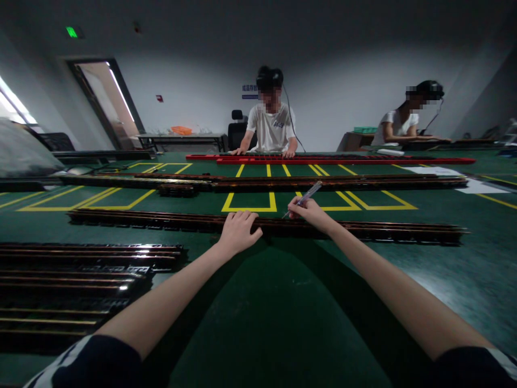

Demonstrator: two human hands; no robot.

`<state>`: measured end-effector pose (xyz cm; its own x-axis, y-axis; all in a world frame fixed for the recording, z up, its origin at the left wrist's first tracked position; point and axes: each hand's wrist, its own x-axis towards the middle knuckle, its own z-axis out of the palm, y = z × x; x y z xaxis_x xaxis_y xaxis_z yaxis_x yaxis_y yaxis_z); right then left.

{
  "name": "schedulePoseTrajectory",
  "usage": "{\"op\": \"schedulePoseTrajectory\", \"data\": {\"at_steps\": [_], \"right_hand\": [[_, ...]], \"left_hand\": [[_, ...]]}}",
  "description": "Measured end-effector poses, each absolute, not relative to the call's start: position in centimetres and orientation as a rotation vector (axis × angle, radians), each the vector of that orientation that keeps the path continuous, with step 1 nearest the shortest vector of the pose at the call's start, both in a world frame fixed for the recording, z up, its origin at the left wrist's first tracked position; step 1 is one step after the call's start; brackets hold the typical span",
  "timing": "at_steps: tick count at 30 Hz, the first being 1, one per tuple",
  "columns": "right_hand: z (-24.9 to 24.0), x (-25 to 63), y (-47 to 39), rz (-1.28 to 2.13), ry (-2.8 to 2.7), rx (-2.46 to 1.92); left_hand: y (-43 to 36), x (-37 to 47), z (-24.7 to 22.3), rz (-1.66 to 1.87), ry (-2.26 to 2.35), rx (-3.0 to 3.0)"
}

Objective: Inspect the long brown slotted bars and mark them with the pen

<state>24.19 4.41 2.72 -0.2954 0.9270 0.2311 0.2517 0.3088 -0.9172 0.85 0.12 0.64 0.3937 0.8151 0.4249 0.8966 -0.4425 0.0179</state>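
Observation:
In the head view, a bundle of long, thin dark strips point(149, 220) lies crosswise on the green table, with reddish-brown lines along it. My left hand point(239, 231) rests on the middle of this bundle, fingers laid over it and thumb apart. Just to the right, my right hand point(305, 211) pinches a slim pen-like tool with a clear handle point(311, 192). The tool slants, its thin tip pointing down and left at the strips. Whether the tip touches them I cannot tell. My palms hide parts of the bundle.
More dark strips point(72, 280) lie in stacks at the left front. Another long row point(323, 183) lies beyond mine, across yellow tape marks point(250, 209) on the green table point(266, 323). White papers point(480, 186) lie at right. Opposite, a person point(272, 126) handles red-edged bars point(424, 160); another person point(399, 126) sits at right.

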Motion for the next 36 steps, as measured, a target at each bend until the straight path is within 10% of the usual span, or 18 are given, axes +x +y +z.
{"op": "schedulePoseTrajectory", "data": {"at_steps": [36], "right_hand": [[2.53,24.21,4.46,0.99,-1.764,-1.071]], "left_hand": [[0.23,0.96,0.48,-0.528,-1.519,-2.399]]}}
